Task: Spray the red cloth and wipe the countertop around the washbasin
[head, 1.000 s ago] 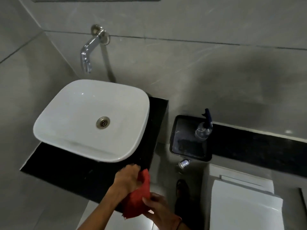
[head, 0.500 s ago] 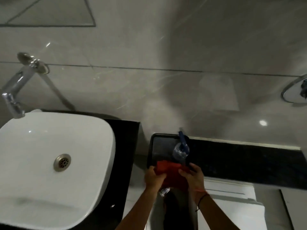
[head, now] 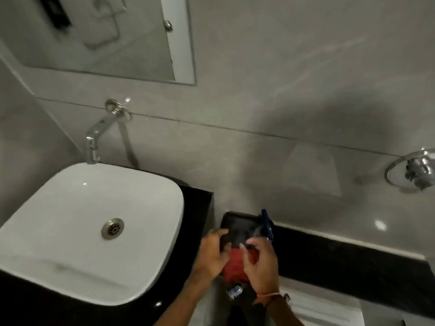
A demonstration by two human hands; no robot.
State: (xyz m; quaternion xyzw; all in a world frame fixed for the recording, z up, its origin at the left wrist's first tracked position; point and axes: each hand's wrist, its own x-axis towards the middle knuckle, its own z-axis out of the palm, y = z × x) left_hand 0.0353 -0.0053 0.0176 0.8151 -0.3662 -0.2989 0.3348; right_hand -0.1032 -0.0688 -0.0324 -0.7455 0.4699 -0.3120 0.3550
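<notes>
The red cloth (head: 235, 267) is bunched up between my two hands, at the near edge of a black tray (head: 237, 223) on the ledge. My left hand (head: 213, 252) grips the cloth's left side. On the cloth's right, my right hand (head: 261, 262) hovers with fingers apart, its fingertips just below the spray bottle (head: 267, 225). That bottle is clear with a blue trigger and stands on the tray's right side. The white washbasin (head: 94, 231) sits on the black countertop (head: 199, 208) to the left of my hands.
A chrome tap (head: 94, 140) juts from the grey wall above the basin, under a mirror (head: 106, 36). A black ledge (head: 341, 255) runs right from the tray. A chrome wall valve (head: 416, 171) is at far right. A white toilet cistern (head: 324, 309) lies below the ledge.
Both hands carried the red cloth from the countertop's front edge to the tray by the spray bottle. My right hand has loosened off the cloth. The view swung back left and up.
</notes>
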